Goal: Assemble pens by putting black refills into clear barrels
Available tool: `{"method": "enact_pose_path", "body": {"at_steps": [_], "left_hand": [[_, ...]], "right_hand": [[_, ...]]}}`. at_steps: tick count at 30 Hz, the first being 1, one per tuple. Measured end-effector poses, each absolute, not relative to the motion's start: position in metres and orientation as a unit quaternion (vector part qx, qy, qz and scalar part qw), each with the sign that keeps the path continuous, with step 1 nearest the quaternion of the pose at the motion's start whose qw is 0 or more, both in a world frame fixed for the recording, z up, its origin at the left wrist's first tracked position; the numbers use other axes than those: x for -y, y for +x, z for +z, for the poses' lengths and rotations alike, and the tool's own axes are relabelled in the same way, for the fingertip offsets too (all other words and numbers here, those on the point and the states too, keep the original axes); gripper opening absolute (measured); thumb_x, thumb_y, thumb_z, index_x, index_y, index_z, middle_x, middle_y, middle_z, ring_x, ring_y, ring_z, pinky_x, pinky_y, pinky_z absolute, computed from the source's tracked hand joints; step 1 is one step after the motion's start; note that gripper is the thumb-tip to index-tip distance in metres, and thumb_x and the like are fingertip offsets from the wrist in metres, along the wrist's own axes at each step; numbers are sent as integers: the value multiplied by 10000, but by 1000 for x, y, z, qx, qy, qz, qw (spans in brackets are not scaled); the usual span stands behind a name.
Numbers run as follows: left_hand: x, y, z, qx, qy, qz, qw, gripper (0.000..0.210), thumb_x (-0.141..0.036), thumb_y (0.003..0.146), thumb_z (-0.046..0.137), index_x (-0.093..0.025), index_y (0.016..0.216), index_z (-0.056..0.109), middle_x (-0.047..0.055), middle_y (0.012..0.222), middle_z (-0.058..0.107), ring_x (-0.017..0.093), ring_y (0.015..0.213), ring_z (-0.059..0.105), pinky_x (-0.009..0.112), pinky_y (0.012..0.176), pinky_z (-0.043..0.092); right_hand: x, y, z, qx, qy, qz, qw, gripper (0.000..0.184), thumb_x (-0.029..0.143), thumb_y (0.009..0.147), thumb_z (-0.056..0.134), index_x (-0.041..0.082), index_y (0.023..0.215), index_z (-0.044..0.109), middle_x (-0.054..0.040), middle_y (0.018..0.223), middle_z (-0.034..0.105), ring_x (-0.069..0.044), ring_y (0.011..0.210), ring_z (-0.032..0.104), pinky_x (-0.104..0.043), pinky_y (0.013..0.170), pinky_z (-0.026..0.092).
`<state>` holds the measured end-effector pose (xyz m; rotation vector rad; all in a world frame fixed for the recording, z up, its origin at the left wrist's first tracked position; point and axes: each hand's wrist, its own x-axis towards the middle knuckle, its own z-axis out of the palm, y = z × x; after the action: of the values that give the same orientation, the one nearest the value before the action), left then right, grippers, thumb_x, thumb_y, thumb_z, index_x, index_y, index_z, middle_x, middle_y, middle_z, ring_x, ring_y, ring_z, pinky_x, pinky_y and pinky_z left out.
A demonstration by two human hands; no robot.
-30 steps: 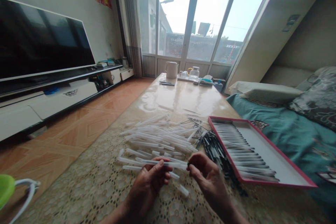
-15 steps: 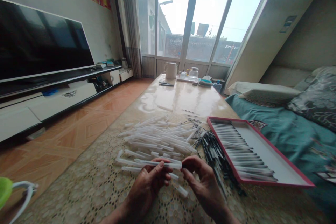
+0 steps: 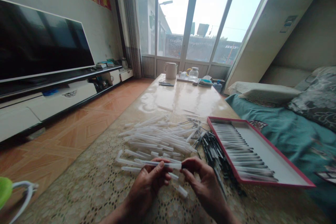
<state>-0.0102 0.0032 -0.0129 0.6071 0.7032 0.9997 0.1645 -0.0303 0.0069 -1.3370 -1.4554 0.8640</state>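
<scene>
My left hand (image 3: 151,183) grips a clear plastic pen barrel (image 3: 168,164) held level over the table. My right hand (image 3: 201,180) pinches a small dark piece at the barrel's right end. Just beyond both hands lies a heap of clear pen barrels (image 3: 157,138) on the lace-patterned table cover (image 3: 91,185). To the right of the heap is a pile of thin black refills (image 3: 215,152). A shallow red-rimmed box (image 3: 275,162) at the right holds a row of assembled pens (image 3: 236,143).
A white jug (image 3: 170,70), a glass pot (image 3: 193,73) and small items stand at the table's far end. A teal-covered sofa (image 3: 288,129) with cushions runs along the right. A TV (image 3: 39,45) on a low cabinet is at the left. A green object (image 3: 5,190) sits at the bottom left.
My right hand has moved left, closing in on the right end of the barrel that my left hand holds. The dark piece now meets the barrel's end.
</scene>
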Motion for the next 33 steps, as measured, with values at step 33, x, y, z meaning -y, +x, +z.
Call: {"method": "enact_pose_path", "body": {"at_steps": [33], "left_hand": [[-4,-8,-7,-299,336,451,771,170,-295,736,695,-156,833,695,52,683,704,127,579,602,212,520,438]], "right_hand": [[33,165,1,666,-545,311,403,418,481,935,290,204,691,486,16,564,555,-102,473,512,-189,471,364]]}}
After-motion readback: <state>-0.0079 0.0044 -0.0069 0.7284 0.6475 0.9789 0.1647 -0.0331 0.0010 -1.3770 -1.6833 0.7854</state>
